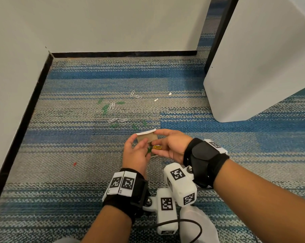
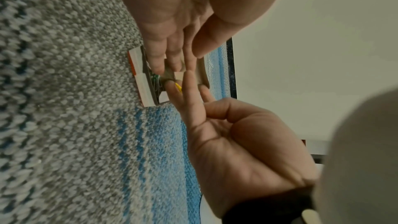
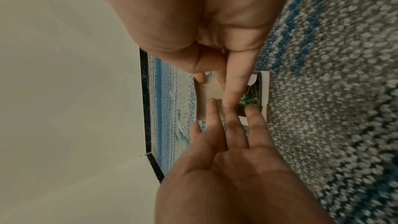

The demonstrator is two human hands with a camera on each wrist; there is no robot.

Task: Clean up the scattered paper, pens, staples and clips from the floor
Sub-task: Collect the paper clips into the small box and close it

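Note:
A small cardboard clip box (image 1: 147, 137) rests on the carpet with its flap raised; green clips (image 1: 149, 150) lie inside it. My left hand (image 1: 136, 152) holds the box's left side, fingers at the flap and opening (image 2: 168, 64). My right hand (image 1: 171, 146) pinches a yellow paper clip (image 1: 157, 147) at the box mouth, and the clip (image 2: 178, 87) shows between its fingers. Its thumb touches the flap's top edge. The box (image 3: 264, 91) and flap (image 3: 206, 98) also show in the right wrist view. Several white and green paper clips (image 1: 112, 109) lie scattered on the carpet beyond the box.
Two white paper scraps (image 1: 169, 93) lie further back, a lone clip (image 1: 203, 92) sits by the white cabinet (image 1: 253, 67) on the right, and a red bit (image 1: 74, 163) lies to the left. Walls with a black skirting (image 1: 34, 95) close off the left and back.

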